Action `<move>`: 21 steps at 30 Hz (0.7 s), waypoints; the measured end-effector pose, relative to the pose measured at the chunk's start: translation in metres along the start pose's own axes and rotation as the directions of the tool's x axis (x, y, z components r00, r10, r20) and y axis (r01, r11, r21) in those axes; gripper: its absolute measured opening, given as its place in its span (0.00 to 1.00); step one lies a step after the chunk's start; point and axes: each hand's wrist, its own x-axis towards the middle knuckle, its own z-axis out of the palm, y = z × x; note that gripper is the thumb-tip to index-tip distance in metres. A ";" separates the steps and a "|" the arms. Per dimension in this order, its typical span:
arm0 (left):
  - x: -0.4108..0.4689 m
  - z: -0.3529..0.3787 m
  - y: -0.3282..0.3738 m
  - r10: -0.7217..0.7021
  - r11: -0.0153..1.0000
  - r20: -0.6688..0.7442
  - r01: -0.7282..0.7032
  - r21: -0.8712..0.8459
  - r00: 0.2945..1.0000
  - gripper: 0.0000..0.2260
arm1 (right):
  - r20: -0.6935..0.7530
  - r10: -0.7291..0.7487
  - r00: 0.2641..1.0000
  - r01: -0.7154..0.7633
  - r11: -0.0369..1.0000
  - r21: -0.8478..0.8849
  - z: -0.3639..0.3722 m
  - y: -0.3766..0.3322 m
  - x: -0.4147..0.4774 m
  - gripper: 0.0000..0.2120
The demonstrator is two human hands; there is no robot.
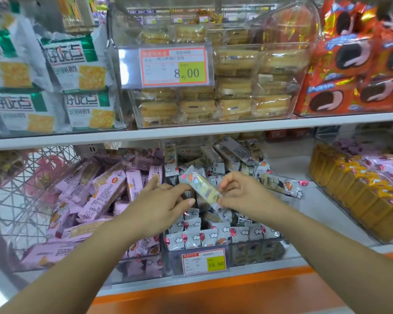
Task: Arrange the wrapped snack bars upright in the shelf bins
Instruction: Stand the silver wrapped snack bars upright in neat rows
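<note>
My right hand pinches one end of the white snack bar and my left hand pinches its side, just above the middle bin. It looks light with a slick, crinkly wrapper, so I'd grab the firm middle, not the floppy ends.

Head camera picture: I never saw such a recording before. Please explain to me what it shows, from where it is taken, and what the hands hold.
There is no machine here: one camera sits on a person's head and looks down at their two bare hands. The left hand and the right hand together pinch one white wrapped snack bar, held tilted above a clear bin of the same bars. In front some bars stand upright; at the back others lie in a loose heap. On its left are pink wrapped bars; on its right, yellow packs. A price tag hangs on the bin's front.
</note>
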 end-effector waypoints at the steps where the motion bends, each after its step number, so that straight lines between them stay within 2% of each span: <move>1: 0.000 0.000 0.000 0.000 1.000 0.001 0.000 0.003 1.000 0.19 | 0.061 -0.007 0.998 0.011 0.998 -0.059 0.002 -0.002 0.001 0.15; 3: 0.000 0.000 0.001 -0.004 1.000 -0.001 0.004 0.012 1.000 0.19 | 0.152 -0.021 0.988 0.042 0.990 -0.136 0.007 -0.007 0.004 0.23; 6: 0.000 0.000 0.000 -0.002 1.000 0.005 0.002 -0.010 1.000 0.20 | 0.162 -0.042 0.986 0.082 0.966 -0.244 0.013 -0.011 0.012 0.23; 12: 0.000 0.003 -0.003 0.021 1.000 0.014 -0.021 0.017 1.000 0.17 | 0.195 -0.046 0.980 0.115 0.926 -0.359 0.011 -0.011 0.016 0.10; 16: 0.000 0.003 -0.004 0.030 0.998 0.018 -0.031 0.063 0.999 0.16 | 0.233 -0.006 0.972 0.130 0.845 -0.519 0.004 -0.016 0.017 0.11; 18: 0.000 0.004 -0.005 0.040 0.996 0.019 -0.041 0.082 0.999 0.15 | 0.214 -0.041 0.976 0.146 0.852 -0.503 -0.002 -0.021 0.020 0.09; 21: 0.001 0.005 -0.007 0.046 0.995 0.017 -0.047 0.091 0.999 0.15 | 0.109 -0.116 0.987 0.148 0.922 -0.359 -0.007 -0.022 0.020 0.04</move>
